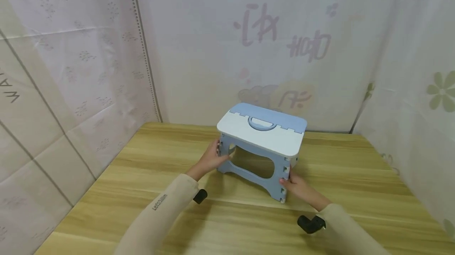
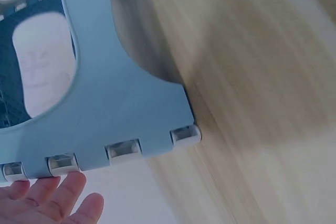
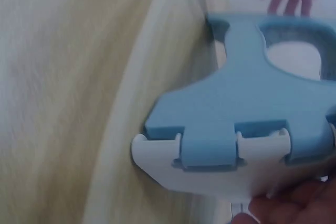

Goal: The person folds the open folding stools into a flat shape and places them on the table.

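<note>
A blue and white folding step stool [image 1: 261, 128] stands unfolded on its legs, a carry-handle opening in the middle of its top. My left hand [image 1: 212, 156] is at the stool's left side. Its fingertips [image 2: 71, 184] lie along the hinged edge in the left wrist view, and in the right wrist view that hand shows straight, spread fingers. With the thumb in front and the fingers round the side, my right hand [image 1: 298, 185] holds the stool's right leg edge. Close up, its fingers [image 3: 289, 205] touch the white side panel [image 3: 210, 174].
The wood-grain tabletop [image 1: 160, 156] reaches under and around the stool. Printed cloth hangs behind it as a back curtain [image 1: 199, 49], with more cloth at the left and right. A black wrist device [image 1: 311, 224] sits by the right sleeve.
</note>
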`<act>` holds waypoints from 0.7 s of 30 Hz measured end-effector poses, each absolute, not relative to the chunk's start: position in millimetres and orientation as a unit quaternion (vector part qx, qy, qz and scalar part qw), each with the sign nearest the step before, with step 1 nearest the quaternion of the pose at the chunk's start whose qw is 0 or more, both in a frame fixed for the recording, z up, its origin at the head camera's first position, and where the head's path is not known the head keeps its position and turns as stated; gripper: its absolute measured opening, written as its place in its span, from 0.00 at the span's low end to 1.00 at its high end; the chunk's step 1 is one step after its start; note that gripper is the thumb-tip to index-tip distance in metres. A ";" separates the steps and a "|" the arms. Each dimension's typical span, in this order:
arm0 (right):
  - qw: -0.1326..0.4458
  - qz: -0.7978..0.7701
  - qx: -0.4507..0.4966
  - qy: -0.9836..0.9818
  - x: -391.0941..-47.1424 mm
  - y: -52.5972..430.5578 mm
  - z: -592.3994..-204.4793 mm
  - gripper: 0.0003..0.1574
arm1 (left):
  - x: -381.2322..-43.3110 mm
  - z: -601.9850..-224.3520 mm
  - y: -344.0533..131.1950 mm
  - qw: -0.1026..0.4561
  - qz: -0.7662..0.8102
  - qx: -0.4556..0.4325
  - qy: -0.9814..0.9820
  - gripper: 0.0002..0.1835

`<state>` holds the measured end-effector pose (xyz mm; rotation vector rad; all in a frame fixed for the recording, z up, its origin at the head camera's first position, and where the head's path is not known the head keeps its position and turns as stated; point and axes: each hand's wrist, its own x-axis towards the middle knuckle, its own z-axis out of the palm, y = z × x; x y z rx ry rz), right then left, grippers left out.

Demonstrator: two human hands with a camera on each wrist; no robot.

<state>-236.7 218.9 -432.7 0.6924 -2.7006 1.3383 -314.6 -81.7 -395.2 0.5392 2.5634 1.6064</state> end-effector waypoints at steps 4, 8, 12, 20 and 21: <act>0.020 0.430 0.233 -0.872 -240.7 228.9 -431.9 0.37 | -303.6 -395.2 -86.4 0.042 0.519 0.179 0.835 0.41; -0.003 0.426 0.224 -0.877 -243.3 234.8 -429.9 0.34 | -291.8 -395.8 -90.7 0.042 0.514 0.190 0.836 0.41; -0.018 0.423 0.231 -0.876 -244.8 238.8 -427.8 0.32 | -279.9 -397.1 -94.2 0.041 0.504 0.189 0.842 0.41; -0.017 0.402 0.234 -0.885 -247.1 249.5 -425.0 0.32 | -265.3 -397.0 -96.6 0.042 0.487 0.211 0.846 0.36; -0.020 0.402 0.232 -0.885 -247.6 250.6 -425.2 0.32 | -264.8 -397.3 -96.9 0.044 0.489 0.211 0.845 0.36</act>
